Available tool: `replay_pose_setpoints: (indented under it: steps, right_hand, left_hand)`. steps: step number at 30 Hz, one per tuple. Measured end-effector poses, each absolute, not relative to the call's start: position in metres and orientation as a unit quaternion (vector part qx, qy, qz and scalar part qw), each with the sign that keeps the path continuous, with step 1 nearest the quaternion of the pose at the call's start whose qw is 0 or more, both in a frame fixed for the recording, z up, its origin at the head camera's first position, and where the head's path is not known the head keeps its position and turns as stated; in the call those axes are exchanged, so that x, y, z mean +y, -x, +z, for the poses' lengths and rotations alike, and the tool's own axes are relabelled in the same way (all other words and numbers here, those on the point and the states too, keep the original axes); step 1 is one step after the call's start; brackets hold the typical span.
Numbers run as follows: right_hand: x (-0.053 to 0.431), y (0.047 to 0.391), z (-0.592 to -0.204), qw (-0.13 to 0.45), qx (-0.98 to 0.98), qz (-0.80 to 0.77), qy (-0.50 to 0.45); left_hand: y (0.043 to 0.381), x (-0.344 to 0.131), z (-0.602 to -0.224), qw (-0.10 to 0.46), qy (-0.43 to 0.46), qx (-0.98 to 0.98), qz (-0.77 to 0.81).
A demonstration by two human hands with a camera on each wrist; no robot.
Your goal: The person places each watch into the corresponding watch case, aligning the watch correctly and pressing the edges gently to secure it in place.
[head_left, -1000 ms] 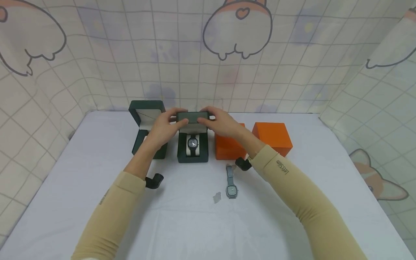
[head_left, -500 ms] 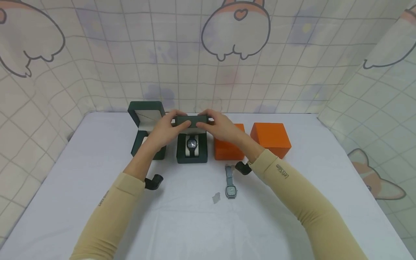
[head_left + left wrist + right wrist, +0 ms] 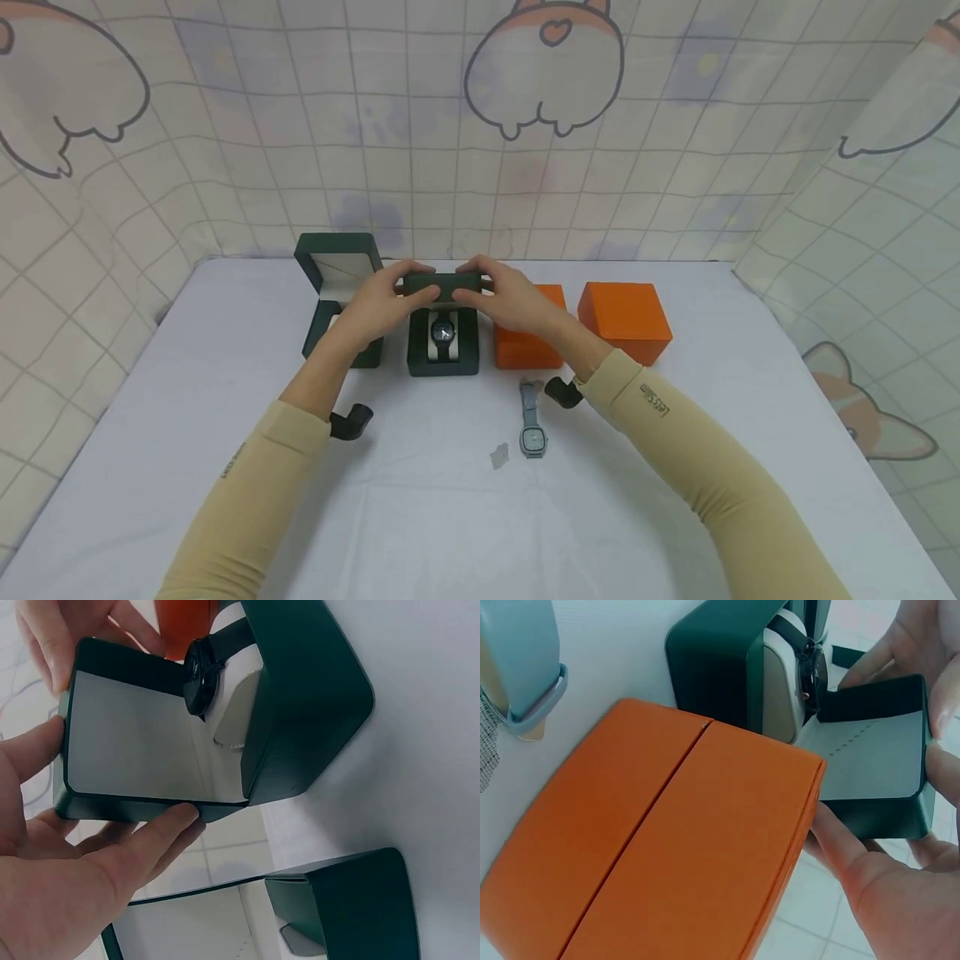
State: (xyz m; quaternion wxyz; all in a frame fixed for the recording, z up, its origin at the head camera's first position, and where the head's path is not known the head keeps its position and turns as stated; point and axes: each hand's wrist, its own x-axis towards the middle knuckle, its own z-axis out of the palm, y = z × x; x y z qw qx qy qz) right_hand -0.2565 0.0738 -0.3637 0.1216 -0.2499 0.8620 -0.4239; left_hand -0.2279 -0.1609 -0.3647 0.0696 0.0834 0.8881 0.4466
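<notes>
A dark green watch box (image 3: 468, 364) stands upright in the middle, its lid (image 3: 444, 287) raised and tilted forward. Inside, a black wristwatch (image 3: 443, 332) is wrapped round a white cushion. My left hand (image 3: 378, 304) grips the lid's left end, the thumb on its top and the fingers along the side and behind. At the other end my right hand (image 3: 510, 296) holds the lid the same way. The left wrist view shows the lid's pale lining (image 3: 135, 739) and the watch (image 3: 201, 679) side-on. In the right wrist view the watch box (image 3: 720, 660) stands behind an orange box (image 3: 682, 825).
Left of it stands another open green box (image 3: 339, 243), partly behind my left forearm. To the right are two orange boxes (image 3: 525, 346) (image 3: 628, 312), both closed. A light blue watch (image 3: 533, 437) lies in front, beside a small grey scrap (image 3: 499, 456).
The middle box's lid has tilted forward and down, hiding more of its lining. Both hands have moved slightly with it. The other boxes and the blue watch stay put.
</notes>
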Motion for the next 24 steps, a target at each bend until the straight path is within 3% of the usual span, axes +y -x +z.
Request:
replay_pose_setpoints:
  steps: [24]
  right_hand:
    - [0.0758,0.2534,-0.3647,0.121,0.865,-0.406,0.267]
  left_hand:
    - [0.2277,-0.1637,-0.3638,0.103,-0.106,0.883,0.445]
